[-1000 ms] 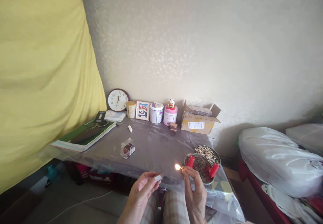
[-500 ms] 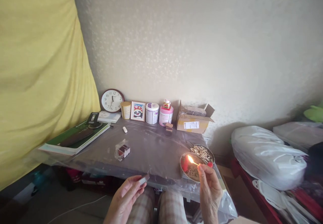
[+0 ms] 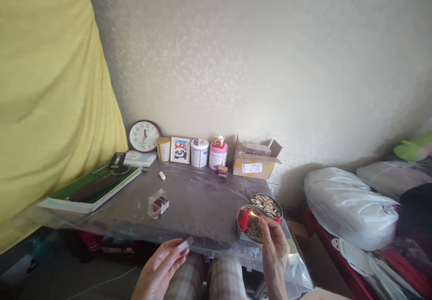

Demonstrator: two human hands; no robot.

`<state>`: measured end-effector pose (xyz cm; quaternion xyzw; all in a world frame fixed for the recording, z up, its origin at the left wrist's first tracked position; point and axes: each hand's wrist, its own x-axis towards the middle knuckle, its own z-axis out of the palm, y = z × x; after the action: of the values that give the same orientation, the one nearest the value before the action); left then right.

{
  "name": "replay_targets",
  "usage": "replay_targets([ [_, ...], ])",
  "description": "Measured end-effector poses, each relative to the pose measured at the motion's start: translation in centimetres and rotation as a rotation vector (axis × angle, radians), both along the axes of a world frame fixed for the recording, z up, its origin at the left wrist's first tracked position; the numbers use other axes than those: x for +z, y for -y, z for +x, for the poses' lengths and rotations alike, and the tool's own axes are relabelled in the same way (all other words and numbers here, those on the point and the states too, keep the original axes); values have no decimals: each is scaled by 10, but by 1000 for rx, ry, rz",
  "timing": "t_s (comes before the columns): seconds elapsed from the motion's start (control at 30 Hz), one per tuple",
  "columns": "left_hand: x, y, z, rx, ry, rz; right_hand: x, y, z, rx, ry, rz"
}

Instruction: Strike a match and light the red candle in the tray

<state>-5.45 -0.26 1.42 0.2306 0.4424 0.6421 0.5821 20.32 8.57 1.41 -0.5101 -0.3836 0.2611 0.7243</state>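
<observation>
In my right hand a match is pinched between thumb and fingers, with a small glow at its tip. It is held over a round tin of dark grainy material with a red object at its left side. Behind that stands a second round tin full of matchsticks. My left hand is closed around a small matchbox near the table's front edge. Farther back, several matchboxes lie in torn clear wrap.
Along the wall stand a clock, a framed panda picture, canisters and an open cardboard box. A green book lies on the left of the plastic-covered table. White bags sit at right.
The match's bright flame has shrunk to a small glow at the tip. Both hands keep their holds, and the whole view has shifted slightly.
</observation>
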Motion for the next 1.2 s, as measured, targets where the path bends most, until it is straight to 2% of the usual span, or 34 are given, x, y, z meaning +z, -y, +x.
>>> replay_targets([
  [0.27, 2, 0, 0, -9, 6, -17, -2, -8, -1, 13, -14, -12],
  [0.47, -4, -2, -2, -10, 10, -16, -4, -14, -1, 24, -23, 1],
  [0.77, -5, -2, -2, -13, 12, -28, -13, -18, 4, 12, 6, -81],
  [0.93, -3, 0, -2, -17, 15, -20, -12, -19, 4, 23, -2, -101],
  [1.2, -11, 0, -5, -50, 11, 4, -18, -22, 4, 35, 0, -98],
])
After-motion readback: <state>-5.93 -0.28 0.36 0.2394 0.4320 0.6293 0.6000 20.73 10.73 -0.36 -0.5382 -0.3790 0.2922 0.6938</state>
